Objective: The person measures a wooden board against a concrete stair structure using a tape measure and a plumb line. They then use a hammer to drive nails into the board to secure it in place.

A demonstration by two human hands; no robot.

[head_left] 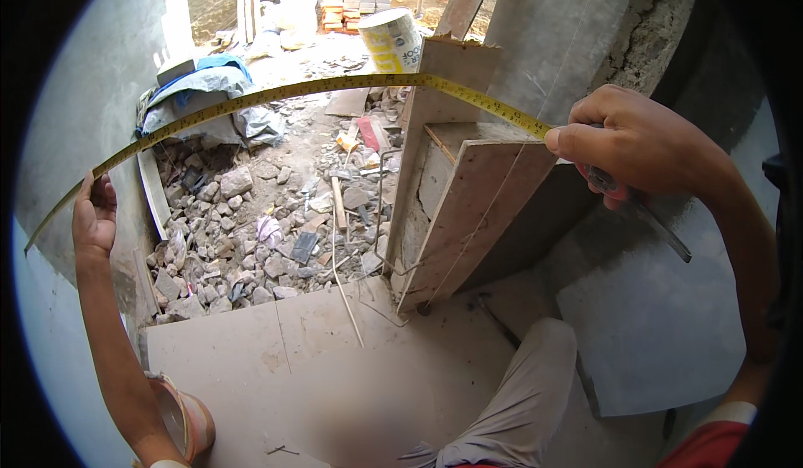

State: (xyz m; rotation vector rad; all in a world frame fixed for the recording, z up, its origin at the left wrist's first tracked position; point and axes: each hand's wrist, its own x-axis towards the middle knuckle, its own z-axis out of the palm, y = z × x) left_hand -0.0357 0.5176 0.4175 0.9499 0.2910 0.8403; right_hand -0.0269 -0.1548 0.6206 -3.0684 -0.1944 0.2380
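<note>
Your left hand (94,215) is at the left wall (79,92), fingers loosely apart and curled, pressed near the tape's free end. Can't tell if they actually pinch the blade or just pin it to the wall.

Your right hand (640,146) is far right, fingers clamped together round the tape case, thumb pressing the blade where it exits. A pencil-like dark tool (661,225) sticks out below that fist too.

The yellow tape measure (335,86) runs L to R across the whole opening in a shallow arch, high over the rubble pit (251,217), clear of the bucket (391,40) far behind. It ends at the leaning tile slab (477,209) on the right.

Handling, as a judgement: the blade is light, thin steel, springy and stiff only while cupped, so over this span it'll prob. buckle or flop if you twist it. Edges can cut and it's slick, so grip flat w/ thumb on top, not by the edges. Hold the case in your palm, keep tension even both ends.

Your knee (535,384) rests on the near slab (335,368).
</note>
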